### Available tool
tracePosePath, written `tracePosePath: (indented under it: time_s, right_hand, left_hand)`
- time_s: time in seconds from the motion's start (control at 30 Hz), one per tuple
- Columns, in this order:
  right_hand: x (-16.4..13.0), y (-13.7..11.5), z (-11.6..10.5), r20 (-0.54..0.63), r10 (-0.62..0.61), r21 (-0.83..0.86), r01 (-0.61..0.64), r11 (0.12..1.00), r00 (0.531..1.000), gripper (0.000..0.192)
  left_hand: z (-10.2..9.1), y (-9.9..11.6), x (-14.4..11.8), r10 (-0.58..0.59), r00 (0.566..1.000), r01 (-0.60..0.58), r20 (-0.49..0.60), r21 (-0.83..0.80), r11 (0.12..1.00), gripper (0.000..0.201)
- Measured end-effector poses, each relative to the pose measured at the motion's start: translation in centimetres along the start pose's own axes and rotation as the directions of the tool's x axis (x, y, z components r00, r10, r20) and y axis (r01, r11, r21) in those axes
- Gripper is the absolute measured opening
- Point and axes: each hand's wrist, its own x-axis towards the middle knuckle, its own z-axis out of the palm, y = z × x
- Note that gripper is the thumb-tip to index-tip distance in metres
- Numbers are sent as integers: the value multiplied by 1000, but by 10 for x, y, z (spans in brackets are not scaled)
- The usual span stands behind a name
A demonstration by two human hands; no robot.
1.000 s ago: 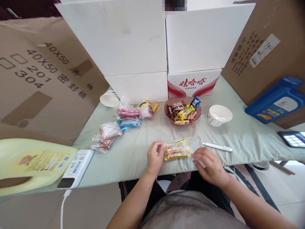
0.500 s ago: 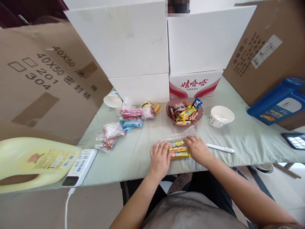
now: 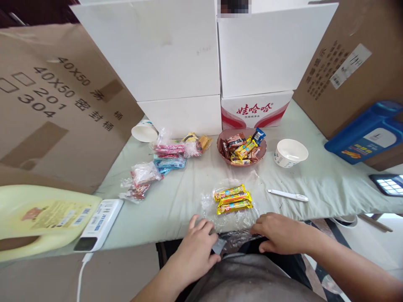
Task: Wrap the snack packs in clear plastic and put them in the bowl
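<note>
Both hands pinch the near edge of a crinkly clear plastic bag [image 3: 231,214] at the table's [image 3: 176,201] front: left hand [image 3: 197,247], right hand [image 3: 278,233]. Three glossy yellow candy bars [image 3: 233,199] lie inside. Behind, a white carton [image 3: 256,110] reads "娃哈哈" in red.

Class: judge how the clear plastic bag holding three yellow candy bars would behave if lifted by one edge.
The clear bag looks thin and crinkled, so it would probably flop. The candy bars lie loose inside and may slide together. It likely weighs little. Its glossy film could slip in the hands.
</note>
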Motion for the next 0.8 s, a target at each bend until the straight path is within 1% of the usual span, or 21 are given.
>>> tracePosePath:
  time_s: [0.03,0.07,0.1,0.17,0.2,0.27,0.3,0.33,0.37,0.43,0.5,0.57,0.6,0.63,0.7,0.73,0.77,0.8]
  right_hand:
    - [4,-2,-2,-13,26,18,-25,1000,1000,14]
    - [11,-3,-3,-64,53,20,-52,998,997,14]
    - [22,-3,-2,-135,70,9,-70,998,988,16]
    - [49,3,1,-269,67,-43,-82,996,961,22]
    - [62,7,5,-307,47,-78,-75,994,950,27]
    - [82,18,13,-325,21,-133,-68,989,945,54]
    - [86,24,17,-317,24,-151,-76,986,948,67]
    - [87,29,21,-305,37,-163,-90,982,952,74]
    - [84,32,24,-292,54,-173,-108,979,955,77]
    - [72,37,26,-275,93,-189,-149,971,957,75]
    - [55,40,22,-252,131,-194,-183,964,959,71]
    - [40,43,8,-244,158,-164,-202,966,957,67]
    - [34,45,-2,-271,163,-139,-207,968,949,65]
    - [31,49,-15,-326,158,-119,-206,971,932,63]
    - [30,59,-45,-482,106,-130,-191,973,870,59]
    - [33,67,-61,-550,62,-170,-184,968,833,57]
    - [38,76,-75,-586,9,-228,-176,958,810,56]
    - [45,86,-88,-581,-36,-286,-163,944,813,57]
  left_hand:
    - [-1,3,2,-14,1000,14,18,-11,1000,13]
    - [-1,5,7,-29,1000,29,6,-16,999,13]
    - [3,6,14,-50,998,49,-33,-18,999,12]
    - [17,2,34,-103,981,101,-164,-23,995,19]
    - [27,-2,43,-137,961,135,-239,-25,991,25]
    - [48,-14,56,-188,914,197,-361,-12,980,33]
    - [58,-20,59,-210,894,234,-397,13,972,35]
    - [67,-27,59,-220,884,262,-413,47,964,35]
    - [74,-32,57,-218,891,268,-398,76,960,37]
    - [81,-39,51,-203,920,257,-334,125,958,48]
    - [83,-41,45,-192,944,239,-268,154,959,57]
    - [82,-40,43,-203,950,246,-236,171,954,59]
    - [82,-40,44,-209,951,251,-228,174,952,58]
    - [82,-40,44,-216,951,257,-223,174,951,58]
    - [83,-40,46,-226,950,265,-217,170,949,57]
    - [84,-40,46,-226,950,264,-217,169,950,56]
    - [85,-41,46,-224,950,262,-219,167,950,56]
    - [85,-41,46,-220,950,259,-223,167,951,55]
